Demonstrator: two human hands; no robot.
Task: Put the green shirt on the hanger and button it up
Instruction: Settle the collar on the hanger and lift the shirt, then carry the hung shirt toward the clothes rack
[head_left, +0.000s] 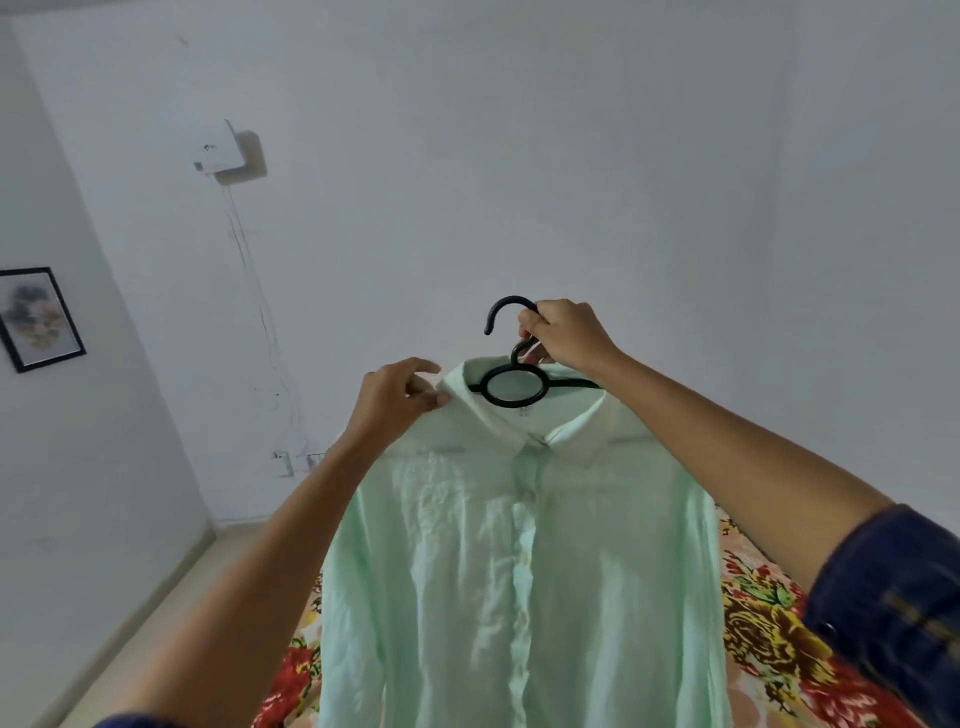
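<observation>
Green shirt hanging buttoned; right hand gripping hanger neck for support, left hand pinching collar, straightening.

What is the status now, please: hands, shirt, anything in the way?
Right hand grips hanger by the neck. Left hand pinches shirt at collar. Shirt hangs on hanger, front closed. Nothing in the way.

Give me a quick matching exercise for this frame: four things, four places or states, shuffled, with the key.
Things:
1. right hand
2. left hand
3. green shirt
4. framed picture

States:
A. on the left wall
B. hangs from the black hanger, front placket closed
C. pinches the collar's edge
D. grips the hanger's neck below the hook

Pairs: 1-D, 2-C, 3-B, 4-A
</observation>
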